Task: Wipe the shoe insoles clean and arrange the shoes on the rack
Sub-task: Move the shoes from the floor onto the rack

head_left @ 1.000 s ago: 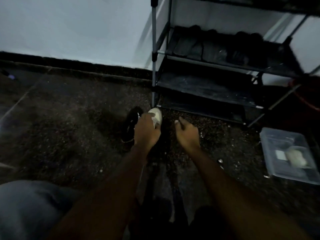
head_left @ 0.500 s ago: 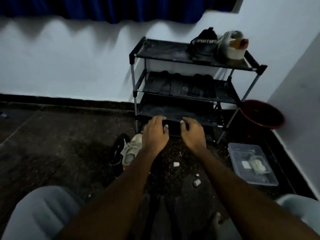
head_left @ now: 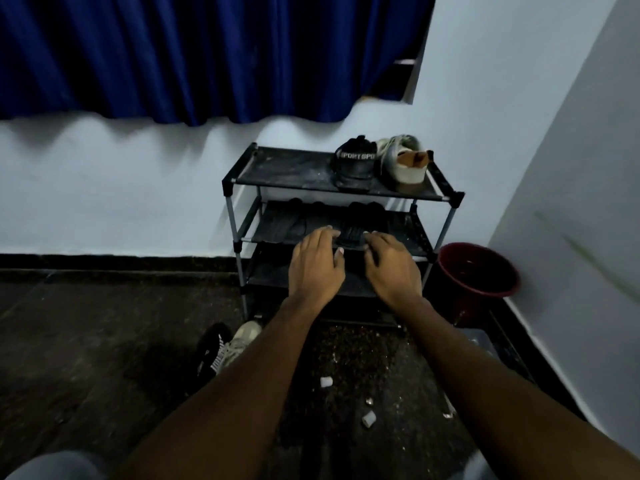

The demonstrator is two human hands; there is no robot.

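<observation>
1. Head view, nearest first: small white scraps (head_left: 326, 382) dot the dark speckled floor (head_left: 104, 341). A black-and-white striped sneaker (head_left: 211, 351) and a beige sneaker (head_left: 242, 341) lie together beside the left forearm.
2. The left hand (head_left: 317, 268) and right hand (head_left: 391, 268) flank a black ribbed slipper (head_left: 349, 237) at the front edge of the middle shelf of the black metal-framed shoe rack (head_left: 284, 168). The fingers touch its sides, but I cannot tell whether they grip.
3. I judge the slipper light, soft and bendy, so I'd hold both side edges.
4. Farthest, a black sports shoe (head_left: 355, 164) and a grey-white sneaker (head_left: 401, 161) sit on the top shelf.
</observation>
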